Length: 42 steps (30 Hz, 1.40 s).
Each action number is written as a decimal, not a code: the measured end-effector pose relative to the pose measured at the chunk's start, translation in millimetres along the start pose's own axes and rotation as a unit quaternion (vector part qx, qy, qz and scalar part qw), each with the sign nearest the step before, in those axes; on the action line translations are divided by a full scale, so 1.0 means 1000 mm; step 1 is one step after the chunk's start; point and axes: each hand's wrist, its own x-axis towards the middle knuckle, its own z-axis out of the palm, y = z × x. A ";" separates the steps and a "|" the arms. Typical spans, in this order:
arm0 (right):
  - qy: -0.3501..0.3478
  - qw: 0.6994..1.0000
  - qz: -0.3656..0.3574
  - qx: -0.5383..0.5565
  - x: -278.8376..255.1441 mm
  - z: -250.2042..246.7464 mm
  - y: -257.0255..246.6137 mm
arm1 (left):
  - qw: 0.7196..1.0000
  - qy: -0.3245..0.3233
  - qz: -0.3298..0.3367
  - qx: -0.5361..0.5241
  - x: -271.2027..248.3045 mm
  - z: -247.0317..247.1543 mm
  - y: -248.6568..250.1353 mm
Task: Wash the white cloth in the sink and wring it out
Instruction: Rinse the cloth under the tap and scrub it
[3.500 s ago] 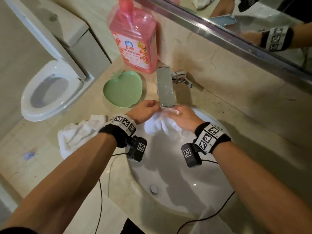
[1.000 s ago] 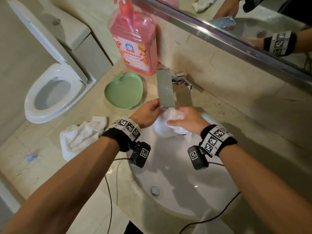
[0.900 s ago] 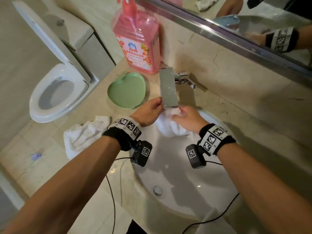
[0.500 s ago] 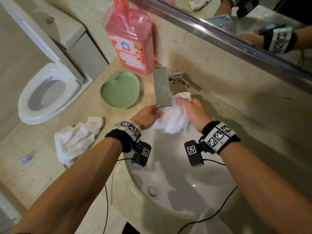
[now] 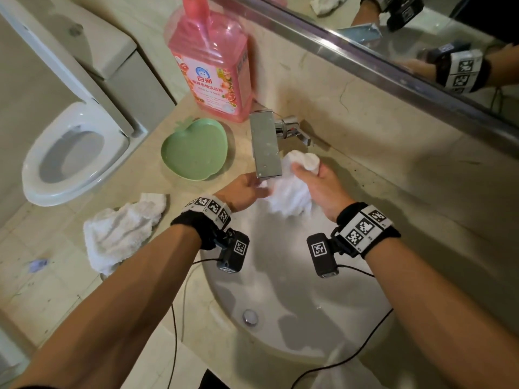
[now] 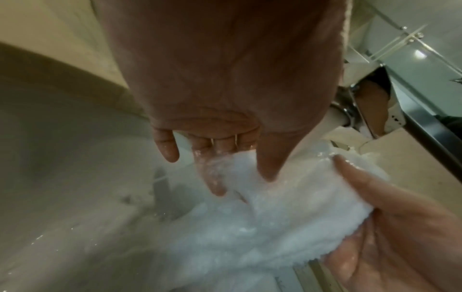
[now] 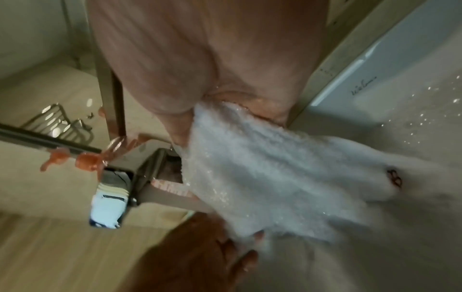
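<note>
White cloth [image 5: 290, 193] under faucet [image 5: 265, 147], right hand [image 5: 320, 186] clenched round its top, left hand [image 5: 243, 190] pinching its side, over sink [image 5: 295, 299].

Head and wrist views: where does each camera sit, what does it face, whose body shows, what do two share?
Head: on the head, down at the sink; left hand, right hand show.
Left wrist: along the left hand at the white cloth.
Right wrist: along the right hand at the faucet.
Shared, both wrists: white cloth.
</note>
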 end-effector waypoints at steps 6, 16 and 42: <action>-0.010 0.999 0.025 0.040 -0.002 0.005 -0.008 | 0.981 0.099 -0.059 -0.158 -0.005 0.003 0.005; 0.019 0.999 -0.001 -0.050 -0.009 0.019 0.008 | 0.977 0.185 -0.022 -0.101 -0.030 -0.021 0.007; 0.075 0.995 -0.044 -0.046 -0.015 0.004 0.008 | 0.989 0.142 -0.041 0.012 -0.045 -0.009 0.006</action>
